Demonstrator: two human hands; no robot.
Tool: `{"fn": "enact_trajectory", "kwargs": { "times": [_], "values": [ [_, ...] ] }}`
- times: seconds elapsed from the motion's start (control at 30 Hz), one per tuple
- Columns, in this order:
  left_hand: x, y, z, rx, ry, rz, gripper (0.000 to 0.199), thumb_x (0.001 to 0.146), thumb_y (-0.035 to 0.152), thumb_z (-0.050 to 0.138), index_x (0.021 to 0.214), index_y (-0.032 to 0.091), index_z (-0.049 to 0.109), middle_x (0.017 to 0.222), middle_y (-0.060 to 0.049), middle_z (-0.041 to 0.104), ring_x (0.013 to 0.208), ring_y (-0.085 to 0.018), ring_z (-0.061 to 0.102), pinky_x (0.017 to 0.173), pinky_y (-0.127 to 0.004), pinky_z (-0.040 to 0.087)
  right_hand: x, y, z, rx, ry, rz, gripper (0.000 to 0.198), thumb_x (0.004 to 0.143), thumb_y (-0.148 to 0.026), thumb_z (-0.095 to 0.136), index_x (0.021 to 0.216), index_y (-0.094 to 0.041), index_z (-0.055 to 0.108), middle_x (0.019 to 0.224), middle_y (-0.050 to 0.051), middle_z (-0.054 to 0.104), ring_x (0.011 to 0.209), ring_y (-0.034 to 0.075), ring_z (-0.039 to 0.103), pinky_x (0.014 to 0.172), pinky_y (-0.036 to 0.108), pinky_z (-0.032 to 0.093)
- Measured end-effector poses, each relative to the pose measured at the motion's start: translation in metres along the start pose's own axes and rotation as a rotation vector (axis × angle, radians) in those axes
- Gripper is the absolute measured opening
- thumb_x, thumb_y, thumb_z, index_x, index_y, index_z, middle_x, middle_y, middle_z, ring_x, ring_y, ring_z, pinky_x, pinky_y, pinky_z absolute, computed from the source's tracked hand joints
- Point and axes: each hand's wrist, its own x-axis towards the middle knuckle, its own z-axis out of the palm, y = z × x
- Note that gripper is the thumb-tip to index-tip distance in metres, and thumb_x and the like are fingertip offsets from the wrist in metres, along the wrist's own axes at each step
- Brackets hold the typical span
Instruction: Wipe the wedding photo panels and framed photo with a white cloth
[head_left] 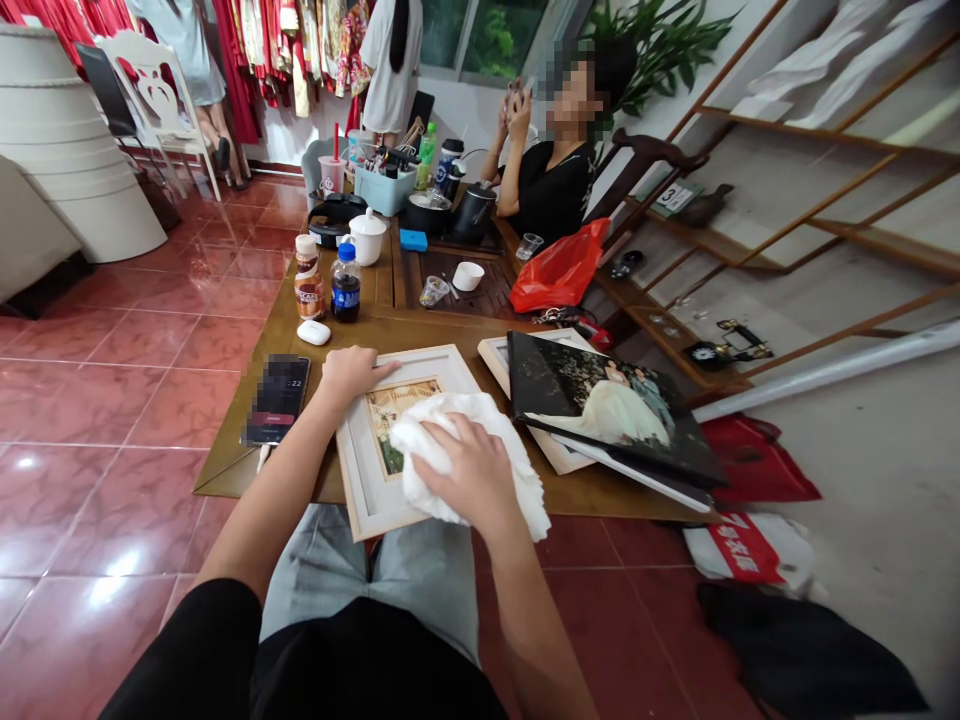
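A pale wooden picture frame [360,496] with a wide white mat and a small picture lies on the table at its front edge. My left hand [351,376] grips the frame's upper left edge, its thumb reaching over the border. On the frame's right half sits a bunched white cloth [526,484], draping past the near corner. My right hand [472,470] presses on this cloth with the fingers bent into it. Cloth and hand cover part of the picture.
To the right, a dark photo album [577,390] lies on other frames. A phone [277,400], white earbuds case [313,332], cola bottle [346,285] and coffee bottle [308,278] stand left. Beyond are a red plastic bag [562,270] and a seated person [555,190].
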Motion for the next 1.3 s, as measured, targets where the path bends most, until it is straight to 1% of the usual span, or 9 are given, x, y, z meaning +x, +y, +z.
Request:
{"fn": "enact_trajectory", "kwargs": {
  "times": [0.1, 0.23, 0.53, 0.63, 0.77, 0.87, 0.97, 1.13, 1.3],
  "values": [
    [0.001, 0.000, 0.002, -0.001, 0.002, -0.002, 0.086, 0.094, 0.080, 0.023, 0.108, 0.015, 0.078, 0.101, -0.020, 0.076, 0.097, -0.036, 0.074, 0.079, -0.039, 0.052, 0.004, 0.014, 0.000, -0.081, 0.057, 0.082, 0.039, 0.092, -0.045, 0.060, 0.126, -0.030, 0.070, 0.133, 0.009, 0.063, 0.111, 0.031, 0.056, 0.088, 0.044, 0.039],
    [0.000, 0.000, 0.002, -0.001, 0.004, -0.010, 0.085, 0.094, 0.080, 0.024, 0.109, 0.016, 0.078, 0.102, -0.020, 0.076, 0.098, -0.035, 0.073, 0.080, -0.038, 0.052, 0.007, 0.008, 0.003, -0.090, 0.071, 0.033, 0.039, 0.091, -0.046, 0.061, 0.126, -0.030, 0.070, 0.132, 0.010, 0.062, 0.110, 0.032, 0.054, 0.087, 0.044, 0.038],
    [-0.002, 0.002, -0.002, -0.022, -0.008, -0.003, 0.085, 0.095, 0.079, 0.023, 0.107, 0.015, 0.077, 0.100, -0.019, 0.077, 0.098, -0.034, 0.073, 0.080, -0.038, 0.052, 0.014, -0.040, 0.011, 0.113, -0.051, -0.279, 0.050, 0.091, -0.053, 0.063, 0.137, -0.034, 0.063, 0.144, 0.008, 0.055, 0.124, 0.031, 0.049, 0.103, 0.046, 0.036],
    [-0.001, 0.001, -0.001, -0.029, -0.015, -0.006, 0.085, 0.094, 0.080, 0.023, 0.107, 0.016, 0.077, 0.102, -0.019, 0.076, 0.099, -0.034, 0.073, 0.081, -0.038, 0.052, 0.019, -0.026, 0.012, 0.078, -0.017, -0.197, 0.049, 0.091, -0.051, 0.063, 0.137, -0.036, 0.062, 0.145, 0.007, 0.055, 0.124, 0.030, 0.050, 0.100, 0.044, 0.037],
    [0.000, 0.000, 0.001, -0.021, -0.013, -0.014, 0.086, 0.093, 0.081, 0.023, 0.108, 0.017, 0.077, 0.104, -0.018, 0.076, 0.099, -0.034, 0.073, 0.082, -0.038, 0.052, 0.025, 0.005, 0.014, -0.080, 0.124, 0.041, 0.045, 0.092, -0.047, 0.060, 0.134, -0.031, 0.066, 0.139, 0.012, 0.059, 0.118, 0.033, 0.051, 0.094, 0.046, 0.038],
    [0.000, 0.000, 0.002, -0.016, -0.005, -0.011, 0.086, 0.094, 0.081, 0.023, 0.108, 0.016, 0.077, 0.104, -0.019, 0.076, 0.099, -0.035, 0.073, 0.081, -0.039, 0.052, 0.027, 0.014, 0.016, -0.128, 0.174, 0.091, 0.045, 0.094, -0.049, 0.058, 0.133, -0.028, 0.067, 0.136, 0.015, 0.059, 0.117, 0.035, 0.050, 0.093, 0.049, 0.037],
    [-0.001, 0.001, 0.001, -0.023, 0.001, -0.004, 0.085, 0.095, 0.079, 0.023, 0.109, 0.015, 0.077, 0.103, -0.020, 0.076, 0.099, -0.036, 0.073, 0.081, -0.040, 0.052, 0.027, 0.004, 0.019, -0.064, 0.121, 0.010, 0.047, 0.094, -0.050, 0.057, 0.136, -0.029, 0.065, 0.141, 0.015, 0.055, 0.122, 0.036, 0.048, 0.096, 0.049, 0.037],
    [-0.002, 0.001, 0.000, -0.046, 0.004, 0.000, 0.085, 0.094, 0.079, 0.025, 0.105, 0.014, 0.078, 0.099, -0.020, 0.076, 0.098, -0.036, 0.073, 0.080, -0.040, 0.052, 0.028, -0.035, 0.019, 0.112, -0.036, -0.258, 0.053, 0.094, -0.055, 0.058, 0.142, -0.033, 0.059, 0.148, 0.011, 0.051, 0.131, 0.032, 0.046, 0.105, 0.048, 0.037],
    [-0.002, 0.000, 0.000, -0.061, 0.016, -0.002, 0.082, 0.095, 0.076, 0.027, 0.105, 0.014, 0.079, 0.097, -0.019, 0.077, 0.097, -0.036, 0.074, 0.081, -0.041, 0.053, 0.034, -0.032, 0.013, 0.104, -0.076, -0.228, 0.052, 0.094, -0.055, 0.058, 0.143, -0.036, 0.057, 0.149, 0.008, 0.051, 0.132, 0.030, 0.048, 0.104, 0.047, 0.038]
  ]
}}
